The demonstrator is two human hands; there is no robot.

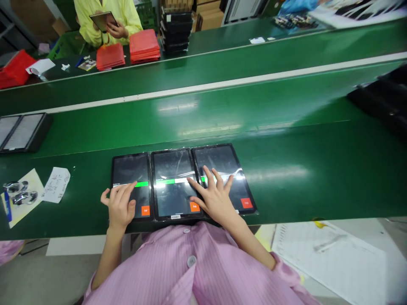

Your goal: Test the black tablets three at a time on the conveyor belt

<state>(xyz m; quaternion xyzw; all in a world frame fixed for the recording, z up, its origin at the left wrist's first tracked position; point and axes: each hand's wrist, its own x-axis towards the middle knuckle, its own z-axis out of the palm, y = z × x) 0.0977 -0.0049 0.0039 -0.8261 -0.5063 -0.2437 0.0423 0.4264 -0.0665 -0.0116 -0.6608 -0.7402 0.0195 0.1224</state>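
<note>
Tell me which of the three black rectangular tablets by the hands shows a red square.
The rightmost black rectangular tablet: its lower-right corner shows a red square, whereas the left tablet and middle tablet show orange squares.

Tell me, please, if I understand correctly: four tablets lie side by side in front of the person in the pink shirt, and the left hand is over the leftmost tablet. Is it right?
Not quite: the head view shows three tablets, not four, side by side in front of the person in the pink shirt. The left hand is indeed over the leftmost tablet.
</note>
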